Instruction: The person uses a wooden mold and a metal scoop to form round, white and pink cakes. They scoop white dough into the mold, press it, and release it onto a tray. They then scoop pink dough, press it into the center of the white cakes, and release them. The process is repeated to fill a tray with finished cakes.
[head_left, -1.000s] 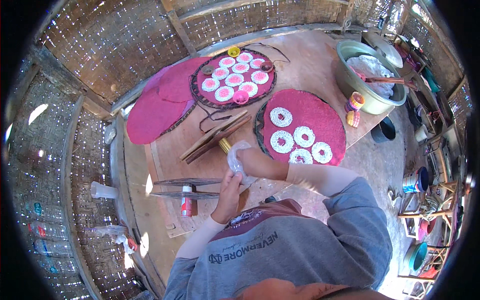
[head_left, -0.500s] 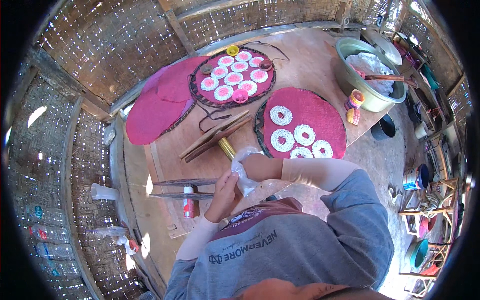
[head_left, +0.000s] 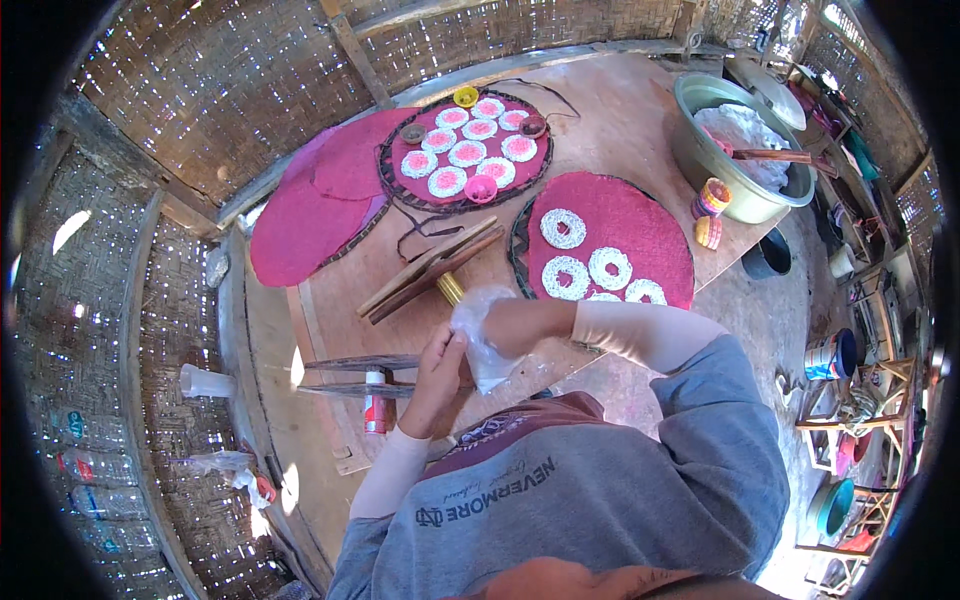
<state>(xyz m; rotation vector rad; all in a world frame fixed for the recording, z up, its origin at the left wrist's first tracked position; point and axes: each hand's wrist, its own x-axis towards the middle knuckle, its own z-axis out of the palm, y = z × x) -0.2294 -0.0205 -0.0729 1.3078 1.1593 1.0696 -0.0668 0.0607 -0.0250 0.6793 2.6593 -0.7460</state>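
Observation:
My left hand (head_left: 440,368) and my right hand (head_left: 512,326) are close together over the near edge of the wooden table (head_left: 620,120). Both grip a crumpled clear plastic sheet (head_left: 478,322) between them; its lower part hangs under my right hand. Just beyond the plastic lie flat wooden boards (head_left: 430,270) with a yellow handle (head_left: 450,288). To the right of my hands is a round magenta woven mat (head_left: 640,225) carrying several white rings (head_left: 563,228). My right forearm hides its near edge.
A farther round mat (head_left: 400,182) holds several white discs with pink centres and small cups. Bare magenta mats (head_left: 300,225) lie at the left. A metal basin (head_left: 700,150) with white mass and a stick stands back right, small striped cups (head_left: 712,196) beside it. Woven bamboo walls surround.
Both hands stay on the plastic sheet. My left hand has shifted a little up and left, and the sheet is bunched differently.

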